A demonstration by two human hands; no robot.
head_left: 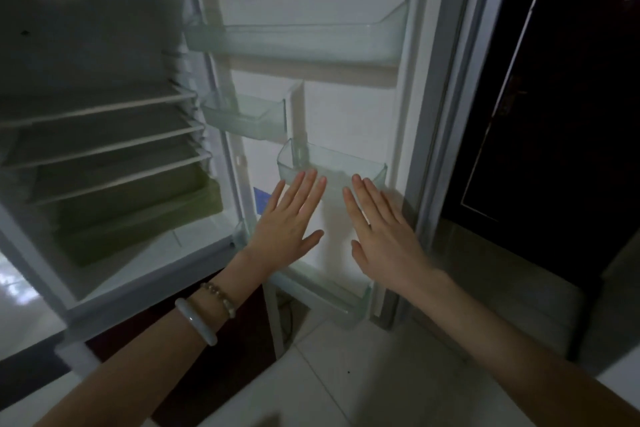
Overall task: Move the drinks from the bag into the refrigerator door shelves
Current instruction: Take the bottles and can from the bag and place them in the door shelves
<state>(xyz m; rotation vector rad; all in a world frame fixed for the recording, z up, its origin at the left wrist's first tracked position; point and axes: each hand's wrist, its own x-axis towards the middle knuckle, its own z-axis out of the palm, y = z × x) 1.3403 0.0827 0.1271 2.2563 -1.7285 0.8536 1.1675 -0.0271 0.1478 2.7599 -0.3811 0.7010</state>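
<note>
The refrigerator door stands open to the right, its white inner side facing me. It carries clear plastic shelves: a wide top shelf, a small left shelf, a small right shelf and a bottom shelf. None holds a drink. My left hand and my right hand are both flat and open, palms toward the door, just below the small right shelf. Neither holds anything. No bag or drinks are in view.
The fridge cabinet at left shows white wire-edged shelves and a greenish drawer. A dark cabinet or door stands at right. Pale floor tiles lie below. Two bracelets sit on my left wrist.
</note>
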